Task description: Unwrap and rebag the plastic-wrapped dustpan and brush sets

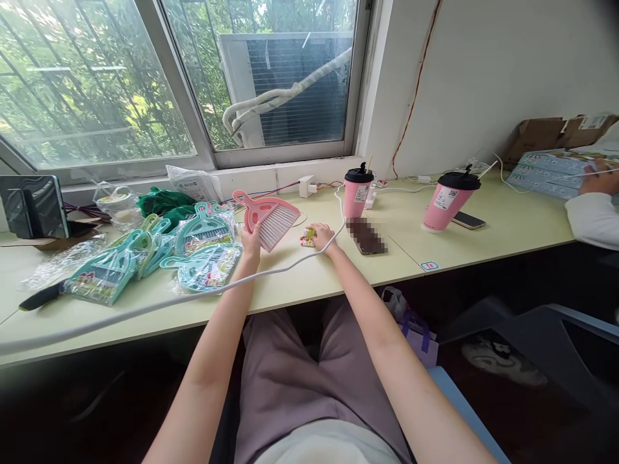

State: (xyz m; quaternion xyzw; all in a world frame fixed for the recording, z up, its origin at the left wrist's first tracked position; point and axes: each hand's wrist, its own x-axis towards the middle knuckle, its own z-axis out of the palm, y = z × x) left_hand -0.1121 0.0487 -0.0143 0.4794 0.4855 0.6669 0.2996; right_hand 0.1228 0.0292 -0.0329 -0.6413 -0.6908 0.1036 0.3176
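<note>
My left hand (251, 241) is closed around a pink mini dustpan and brush set (271, 218), held tilted above the table with the pale bristles facing me. To its right, my right hand (323, 236) rests low at the tabletop, fingers bent over a small colourful printed card (307, 238). Part of that card is hidden beneath the fingers. Left of my left hand lie several green mini dustpan sets in clear wrappers, among them a front one (206, 267) and one farther left (104, 267).
A white cable (159, 301) runs across the table past both forearms. Pink cups (356, 193) (447, 200) and a phone (368, 237) stand or lie to the right. A black-handled tool (41, 295) lies left. At far right, another person's hand (599, 177) touches blue boxes (544, 177).
</note>
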